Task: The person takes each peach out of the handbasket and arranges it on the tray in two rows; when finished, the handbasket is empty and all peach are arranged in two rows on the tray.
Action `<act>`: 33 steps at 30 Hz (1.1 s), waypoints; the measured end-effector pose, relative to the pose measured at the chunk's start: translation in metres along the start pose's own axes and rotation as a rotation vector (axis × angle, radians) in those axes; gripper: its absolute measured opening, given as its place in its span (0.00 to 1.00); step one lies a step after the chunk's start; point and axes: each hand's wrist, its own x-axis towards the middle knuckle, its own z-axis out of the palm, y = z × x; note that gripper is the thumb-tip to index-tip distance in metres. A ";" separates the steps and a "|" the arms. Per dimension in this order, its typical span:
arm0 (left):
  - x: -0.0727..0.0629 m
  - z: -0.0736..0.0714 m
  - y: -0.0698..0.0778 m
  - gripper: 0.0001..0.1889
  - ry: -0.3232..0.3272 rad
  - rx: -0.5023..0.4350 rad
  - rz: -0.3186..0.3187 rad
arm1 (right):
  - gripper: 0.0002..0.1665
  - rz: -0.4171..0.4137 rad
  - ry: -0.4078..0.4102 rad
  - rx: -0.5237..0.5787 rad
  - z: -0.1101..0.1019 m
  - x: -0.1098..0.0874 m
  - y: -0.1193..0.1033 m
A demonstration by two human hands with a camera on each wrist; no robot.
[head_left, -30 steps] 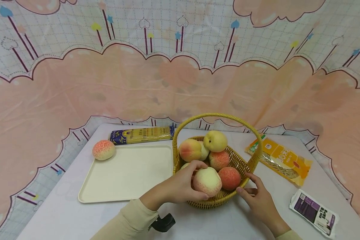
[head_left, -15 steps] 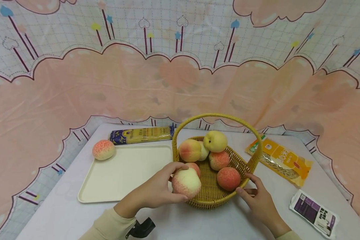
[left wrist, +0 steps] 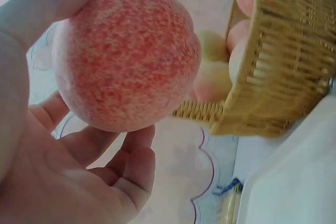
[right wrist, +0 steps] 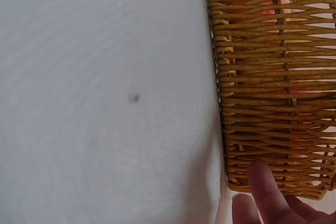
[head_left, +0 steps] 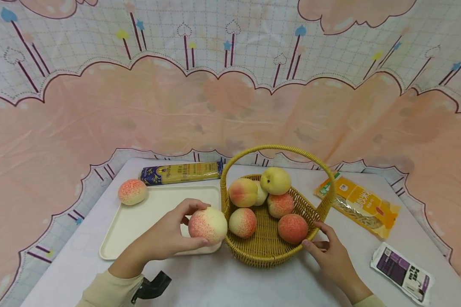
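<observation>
My left hand [head_left: 169, 234] holds a pale peach with red speckles [head_left: 208, 226], thumb and fingers around it, just left of the wicker basket [head_left: 266, 261] and over the tray's right side. The left wrist view shows this peach's red side close up, with the basket behind it. At the basket's right edge, my right hand [head_left: 332, 256] grips the rim by the handle's base. Its fingers [right wrist: 265, 184] lie against the woven wall in the right wrist view. Inside the basket are several peaches, among them a red one [head_left: 293, 229] and a speckled one [head_left: 243, 223].
A cream tray [head_left: 138, 230] lies left of the basket. Another peach [head_left: 132, 192] sits at its far left corner. Behind the tray is a blue and gold packet [head_left: 182, 172]. To the right lie an orange noodle bag [head_left: 363, 204] and a purple and white pouch [head_left: 402, 273].
My left hand has carried the peach leftward out of the basket toward the tray, uncovering the speckled peach inside. My right hand has stayed at the basket's rim.
</observation>
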 end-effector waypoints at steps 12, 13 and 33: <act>-0.003 -0.022 -0.020 0.31 0.086 0.055 -0.056 | 0.41 0.012 -0.004 0.004 0.000 0.000 0.000; -0.003 -0.024 -0.021 0.31 0.093 0.065 -0.065 | 0.41 0.010 -0.003 0.004 0.000 0.000 0.000; 0.004 -0.055 -0.049 0.33 0.174 0.293 -0.174 | 0.40 0.019 0.008 0.007 0.000 0.000 0.000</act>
